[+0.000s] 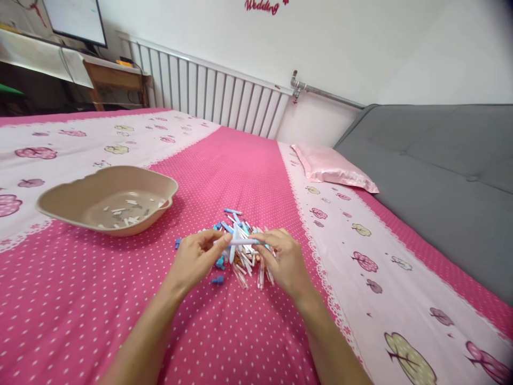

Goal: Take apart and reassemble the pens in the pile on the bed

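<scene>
Between my two hands, a pale lilac pen [241, 242] lies level above a heap of pen parts. One end is pinched by the thumb and fingers of my left hand [199, 256]. The other end sits in the fingers of my right hand [282, 256], which is also closed. Under and behind the hands spreads the heap [247, 262], with white sticks, clear tubes and blue and brown bits. A small blue piece [217, 280] lies just in front of it. My hands hide part of the heap and the pen's ends.
A beige plastic basin [160, 184] stands on the left, with several small white and grey pieces on its bottom. Everything rests on a pink dotted bedspread [240, 347]. A pink pillow [332, 170] and grey headboard [441, 160] are at the right; a white radiator [208, 80] lines the wall.
</scene>
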A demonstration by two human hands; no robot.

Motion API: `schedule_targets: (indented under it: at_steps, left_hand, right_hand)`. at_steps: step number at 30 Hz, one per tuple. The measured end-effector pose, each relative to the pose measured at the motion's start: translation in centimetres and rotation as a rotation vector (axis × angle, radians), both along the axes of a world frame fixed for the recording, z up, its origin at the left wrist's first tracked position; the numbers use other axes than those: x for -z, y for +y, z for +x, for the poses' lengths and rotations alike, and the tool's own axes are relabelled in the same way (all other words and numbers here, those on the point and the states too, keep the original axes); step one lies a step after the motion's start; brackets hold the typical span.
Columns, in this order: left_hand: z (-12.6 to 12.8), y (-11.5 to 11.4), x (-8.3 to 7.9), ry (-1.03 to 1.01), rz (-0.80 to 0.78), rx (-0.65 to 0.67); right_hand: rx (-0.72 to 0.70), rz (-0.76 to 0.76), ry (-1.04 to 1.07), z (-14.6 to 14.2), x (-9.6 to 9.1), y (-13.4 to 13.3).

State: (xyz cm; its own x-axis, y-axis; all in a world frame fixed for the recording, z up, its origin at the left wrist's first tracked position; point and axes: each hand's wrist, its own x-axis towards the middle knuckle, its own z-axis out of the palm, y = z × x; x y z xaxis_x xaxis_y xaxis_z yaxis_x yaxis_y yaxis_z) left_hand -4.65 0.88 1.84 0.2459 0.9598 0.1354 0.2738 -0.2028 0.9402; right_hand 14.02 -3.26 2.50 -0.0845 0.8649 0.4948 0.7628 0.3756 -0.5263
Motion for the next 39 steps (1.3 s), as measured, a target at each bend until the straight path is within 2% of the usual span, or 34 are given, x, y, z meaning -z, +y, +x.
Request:
schedule_targets:
  at_steps: [3,8,14,21,25,29,31,33,37,39]
  left_hand:
    - [0.2,0.0,-0.1,-0.132,-0.02,0.078]
    - [0.1,0.1,0.0,-0.153,-0.03,0.096]
    - [-0.6,0.4,0.1,-0.133,-0.073,0.079]
    - [-0.7,0.8,0.3,-0.203,-0.133,0.019]
    - [-0.6,0.7,0.4,-0.15,-0.146,0.061]
    - [-0.5,0.7,0.3,-0.143,-0.179,0.119]
    - [-0.6,0.8,0.2,-0.165,-0.179,0.064]
    - [-1.0,1.0,0.2,-0.211,-0.184,-0.062]
    - [-1.6,1.4,0.6,-0.328,-0.18,-0.356]
    - [-1.6,1.7,1.1,-0.356,-0.169,-0.424]
  right_hand:
    - [0.022,-0.029,0.012,0.0,0.0,0.1]
    - [0.031,-0.01,0.022,0.0,-0.1,0.0]
    - [0.115,0.03,0.069,0.5,-0.6,0.0]
    - [0.261,-0.144,0.188,1.0,-0.5,0.0]
    - [0.145,-0.232,0.319,0.6,-0.4,-0.1]
    - [0.049,-0.292,0.307,0.5,-0.5,0.0]
    - [0.054,-0.299,0.327,1.1,-0.5,0.1]
    - [0.116,-0.28,0.352,2.1,-0.5,0.3]
    - [0.337,-0.216,0.329,3.6,0.5,1.3]
    - [0.438,-0.198,0.296,3.6,1.4,1.9]
